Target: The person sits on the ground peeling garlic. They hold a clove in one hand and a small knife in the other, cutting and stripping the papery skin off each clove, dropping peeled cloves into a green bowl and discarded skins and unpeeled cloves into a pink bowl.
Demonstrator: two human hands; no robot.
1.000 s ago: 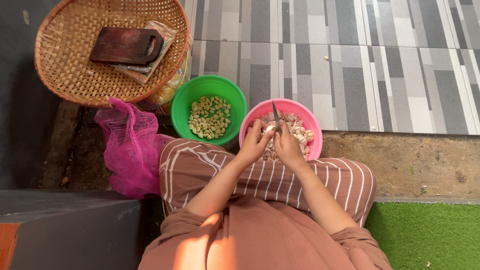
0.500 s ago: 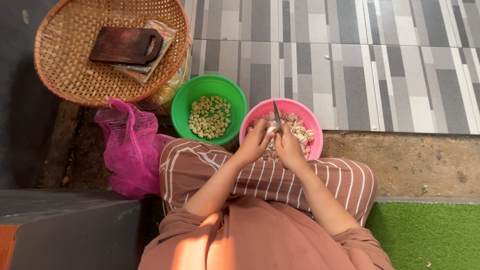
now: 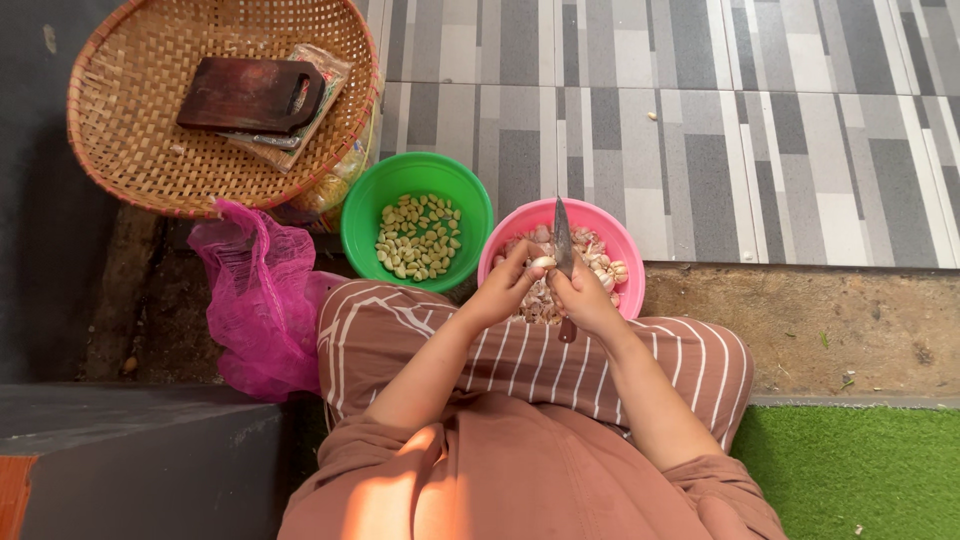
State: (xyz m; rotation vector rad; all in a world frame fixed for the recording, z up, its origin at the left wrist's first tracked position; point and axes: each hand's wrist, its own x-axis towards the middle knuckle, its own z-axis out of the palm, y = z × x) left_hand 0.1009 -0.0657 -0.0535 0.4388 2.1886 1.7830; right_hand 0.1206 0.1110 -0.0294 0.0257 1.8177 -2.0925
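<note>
A garlic clove (image 3: 543,263) is being pinched in the left hand (image 3: 503,290), at frame centre over the pink bowl (image 3: 622,240). A knife (image 3: 563,240) is being held closed in the right hand (image 3: 588,300), blade pointing to the top of the frame, its long axis running vertically. The clove is lying just left of the blade, touching it. Peeled cloves are being kept in the green bowl (image 3: 362,205), further left.
</note>
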